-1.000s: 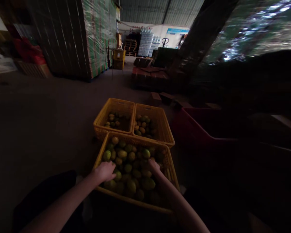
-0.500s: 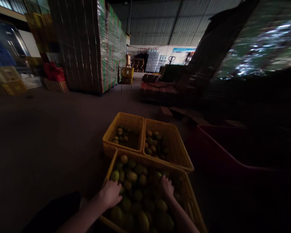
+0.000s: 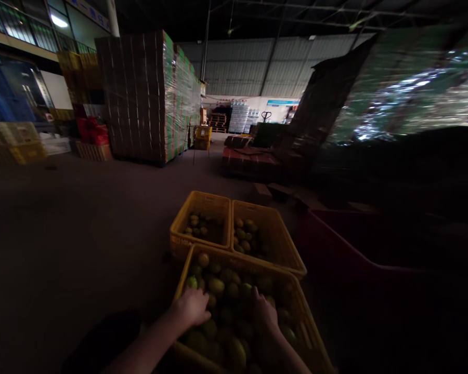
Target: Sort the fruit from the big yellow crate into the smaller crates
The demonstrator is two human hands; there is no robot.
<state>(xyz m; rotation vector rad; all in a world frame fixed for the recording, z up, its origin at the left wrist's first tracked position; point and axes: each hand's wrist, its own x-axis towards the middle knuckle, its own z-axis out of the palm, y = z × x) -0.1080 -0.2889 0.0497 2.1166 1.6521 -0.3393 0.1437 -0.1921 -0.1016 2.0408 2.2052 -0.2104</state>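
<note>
A yellow plastic crate [image 3: 312,324] in front of me holds many oval green-to-yellowish fruits [image 3: 216,285], whose kind is too dark to name. My left hand [image 3: 194,307] is over the crate's left side, its fingers curled down among the fruits. What lies under its fingers is hidden. Just beyond it shows a bright green fruit [image 3: 191,282]. On the right of the crate my right hand [image 3: 265,314] has its fingers bent inward, the fingertips at a light green fruit [image 3: 247,288]. Both palms face down, out of sight.
Two more yellow crates, a left one [image 3: 181,241] and a right one [image 3: 292,254], adjoin the far side, each with some fruits. A dark red bin [image 3: 347,244] stands to the right. Wrapped box stacks [image 3: 136,98] rise behind, and flat cardboard [image 3: 253,158] lies farther off.
The view has tilted up and shifted slightly. My right hand has moved a little left, and the light green fruit at its fingertips has shifted left too. My left hand has moved slightly right.
</note>
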